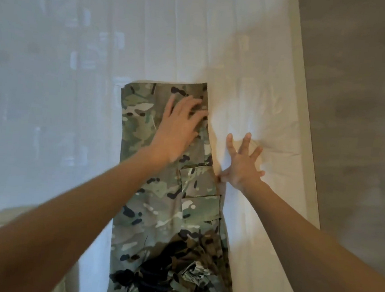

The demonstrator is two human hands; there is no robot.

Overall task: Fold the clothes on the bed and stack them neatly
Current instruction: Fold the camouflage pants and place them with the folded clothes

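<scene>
Camo trousers (156, 213) are being smoothed.
Left hand (179, 130) and right hand (243, 167) are pressing flat, fingers apart; sideways pushing could wrinkle them.

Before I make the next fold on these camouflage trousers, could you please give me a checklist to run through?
1. Far end of the camouflage trousers flat and square: ok.
2. Far end pressed flat by the left hand: ok.
3. Fabric under the right hand: not ok; it is spread on the white sheet beside them, thumb at their edge.
4. Flat cargo pocket: ok.
5. Smoothed near end: not ok, it is crumpled.
6. Stack to put them on: cannot tell, none in view.
</scene>
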